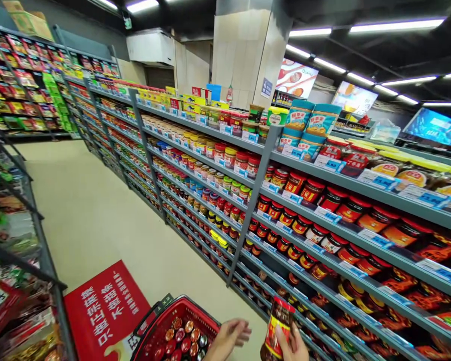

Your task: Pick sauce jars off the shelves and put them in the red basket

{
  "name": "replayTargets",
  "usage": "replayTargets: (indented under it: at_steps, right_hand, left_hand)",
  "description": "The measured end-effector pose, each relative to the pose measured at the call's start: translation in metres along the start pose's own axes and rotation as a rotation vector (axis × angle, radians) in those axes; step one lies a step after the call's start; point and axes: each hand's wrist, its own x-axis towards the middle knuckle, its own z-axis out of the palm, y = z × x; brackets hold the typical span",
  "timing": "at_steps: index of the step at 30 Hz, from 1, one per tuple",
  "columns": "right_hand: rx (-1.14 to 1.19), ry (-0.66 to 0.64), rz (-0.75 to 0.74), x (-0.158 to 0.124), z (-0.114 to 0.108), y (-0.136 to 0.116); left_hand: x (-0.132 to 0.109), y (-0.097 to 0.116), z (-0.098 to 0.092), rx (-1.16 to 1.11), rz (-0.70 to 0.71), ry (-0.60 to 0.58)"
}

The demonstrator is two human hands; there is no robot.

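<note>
My right hand (291,345) is wrapped round a sauce jar (280,313) with a red lid, dark contents and a red-and-yellow label. The jar is held tilted, in front of the lower shelves. To its left, my left hand (231,337) reaches out with the fingers extended and nothing in them. Just beyond that hand, at the bottom of the view, sits a red shopping basket (206,317). Several jars or cans (179,335) with red, orange and dark tops stand inside it. The frame's lower edge cuts off part of the basket.
A long grey shelf unit (261,175) packed with jars runs along my right and away to the left. Another rack (41,265) with packaged goods borders the left side. Between them is a pale floor aisle (97,210) with a red floor sign (107,306).
</note>
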Motion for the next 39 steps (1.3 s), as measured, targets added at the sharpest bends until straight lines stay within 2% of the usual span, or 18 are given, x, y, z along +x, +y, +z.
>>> replayTargets:
  at_steps: [4, 8, 10, 14, 18, 21, 25, 28, 33, 36, 39]
  right_hand:
    - [0.046, -0.107, -0.02, 0.001, 0.025, -0.023]
    - [0.045, -0.154, -0.037, -0.001, 0.028, -0.031]
    - [0.004, -0.147, -0.028, -0.001, 0.023, -0.028]
    - [-0.065, -0.154, -0.024, -0.003, 0.006, -0.022]
    - [-0.086, -0.153, -0.02, -0.014, -0.017, -0.018]
    - [-0.017, -0.146, 0.01, -0.025, -0.033, -0.008]
    - [0.155, -0.166, 0.091, -0.043, -0.038, 0.012]
    - [0.226, -0.227, 0.134, -0.054, -0.032, 0.024]
    - [0.235, -0.22, 0.218, -0.051, -0.029, 0.041]
    - [0.171, -0.181, 0.228, -0.037, -0.027, 0.047]
    - [0.11, -0.227, 0.217, -0.016, -0.019, 0.05]
  left_hand:
    - [0.001, 0.018, 0.018, -0.111, 0.217, -0.135]
    - [0.003, 0.024, 0.031, -0.002, 0.308, -0.137]
    - [0.003, 0.022, 0.031, 0.049, 0.318, -0.149]
    - [-0.008, 0.024, 0.033, 0.006, 0.233, -0.167]
    - [-0.028, 0.031, 0.047, -0.032, 0.303, -0.233]
    - [-0.04, 0.021, 0.054, 0.014, 0.291, -0.235]
    - [-0.051, -0.01, 0.047, 0.086, 0.23, -0.151]
    - [-0.058, -0.024, 0.034, 0.075, 0.188, -0.168]
    - [-0.055, -0.023, 0.029, 0.091, 0.095, -0.129]
    - [-0.041, -0.018, 0.028, 0.085, 0.061, -0.159]
    - [-0.017, -0.015, 0.018, 0.051, 0.065, -0.227]
